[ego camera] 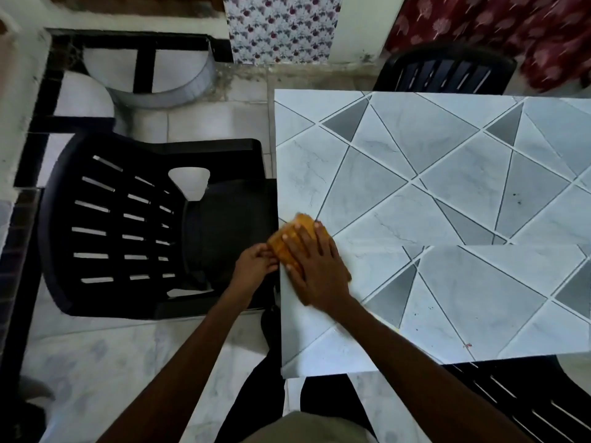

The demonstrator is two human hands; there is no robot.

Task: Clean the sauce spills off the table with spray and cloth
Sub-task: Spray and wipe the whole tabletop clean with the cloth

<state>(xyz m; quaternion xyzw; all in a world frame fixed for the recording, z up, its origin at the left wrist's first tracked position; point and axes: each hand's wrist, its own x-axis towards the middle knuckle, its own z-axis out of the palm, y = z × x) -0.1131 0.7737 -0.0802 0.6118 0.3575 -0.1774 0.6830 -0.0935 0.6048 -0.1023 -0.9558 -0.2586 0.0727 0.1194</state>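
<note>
Orange cloth (303, 219) at the left edge of the worktop (447, 187), both hands on it.

Nearest: small red fleck (467, 345) by the front edge, probably sauce not yet wiped. Next: right hand (319, 273) lies flat on the cloth, fingers (303, 239) straight and a little apart, pressing down. Left hand (256, 263) is off the edge, its fingers curled, apparently pinching the cloth's overhanging corner. Cloth judged soft, light and limp. It will bunch under a push, so a flat palm on top plus a corner pinch suits. Worktop looks glossy, so the cloth should slide easily. Farther: dark specks (515, 196) mid-worktop. Black chair (128, 219) to the left. Spray not in view.
</note>
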